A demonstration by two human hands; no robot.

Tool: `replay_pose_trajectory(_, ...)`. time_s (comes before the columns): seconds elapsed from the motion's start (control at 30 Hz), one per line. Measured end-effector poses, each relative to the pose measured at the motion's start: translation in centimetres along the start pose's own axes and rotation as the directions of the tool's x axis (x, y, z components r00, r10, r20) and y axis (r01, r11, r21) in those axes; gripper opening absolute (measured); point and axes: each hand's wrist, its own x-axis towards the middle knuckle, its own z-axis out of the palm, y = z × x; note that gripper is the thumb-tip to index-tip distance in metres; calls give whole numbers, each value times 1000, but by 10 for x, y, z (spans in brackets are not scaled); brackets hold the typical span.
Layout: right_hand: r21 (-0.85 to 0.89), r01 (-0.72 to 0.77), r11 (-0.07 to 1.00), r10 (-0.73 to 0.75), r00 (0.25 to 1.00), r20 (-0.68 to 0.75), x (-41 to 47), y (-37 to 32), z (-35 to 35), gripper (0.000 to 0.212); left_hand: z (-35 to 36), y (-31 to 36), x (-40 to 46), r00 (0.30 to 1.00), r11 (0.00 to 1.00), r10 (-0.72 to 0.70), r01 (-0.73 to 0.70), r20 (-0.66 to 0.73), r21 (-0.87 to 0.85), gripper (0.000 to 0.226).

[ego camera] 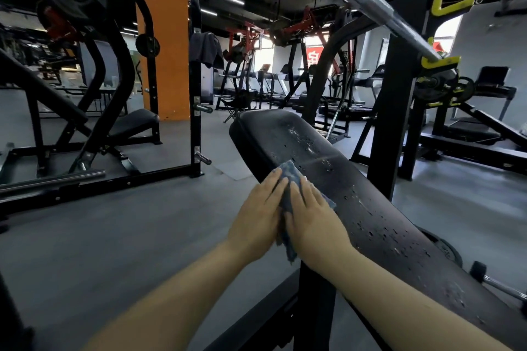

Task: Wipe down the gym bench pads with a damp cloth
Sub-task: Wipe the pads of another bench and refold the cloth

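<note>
Hands: left hand (258, 218), right hand (313, 218) flat, fingers straight, pressing blue cloth (291, 177) | bench pad (370, 208): wet droplets

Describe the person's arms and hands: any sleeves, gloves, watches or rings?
Both forearms are bare as far as the frame shows, no sleeves in view. The left hand and right hand wear no gloves. No watch, wristband or ring is visible.
</note>
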Motion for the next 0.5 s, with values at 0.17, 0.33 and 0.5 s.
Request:
replay_pose_trajectory(0.17,-150,-108,983,115,993,37,28,-19,7,85,-18,-44,32,975,976,-213,216,-61,42,54)
replay_pose_trajectory(0.33,-84,-95,992,93,995,-30,75,-28,4,70,-24,-63,35,983,983,-177,175,-42,-59,62)
replay_pose_trajectory(0.5,-13,-27,1000,27,1000,-7,119,-31,2,56,-23,-54,41,981,943,-163,124,-104,-309,63)
